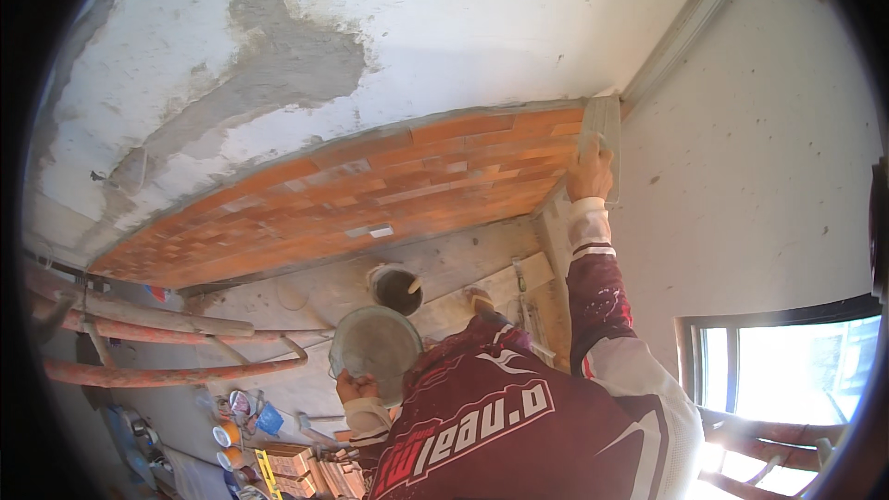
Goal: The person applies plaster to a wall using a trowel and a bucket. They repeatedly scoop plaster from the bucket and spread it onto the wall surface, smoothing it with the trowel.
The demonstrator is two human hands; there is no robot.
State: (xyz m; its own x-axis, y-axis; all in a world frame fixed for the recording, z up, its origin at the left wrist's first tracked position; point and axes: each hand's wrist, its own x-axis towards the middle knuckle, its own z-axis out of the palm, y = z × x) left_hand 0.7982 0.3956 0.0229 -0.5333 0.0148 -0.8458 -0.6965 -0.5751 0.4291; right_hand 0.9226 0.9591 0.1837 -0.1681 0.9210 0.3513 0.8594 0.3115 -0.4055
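Note:
My right hand (589, 172) grips a long, flat, pale float (600, 116), held against the far right end of the orange brick wall (417, 167), where it meets the white plastered surfaces. My left hand (358, 387) holds the rim of a round grey basin (375, 343) low beside my body. The basin's inside looks dusted or coated grey. My maroon sleeve reaches up to the float. Above the brick, the white surface (444, 28) has rough grey patched areas (306, 65).
Red scaffold tubes (167, 370) stand at left and lower right. A black bucket (396, 294) sits below on boards (537, 278). Stacked bricks (338, 477), a yellow level (269, 472), orange buckets (227, 435) and a blue container (270, 418) lie lower left. A window (778, 361) is at right.

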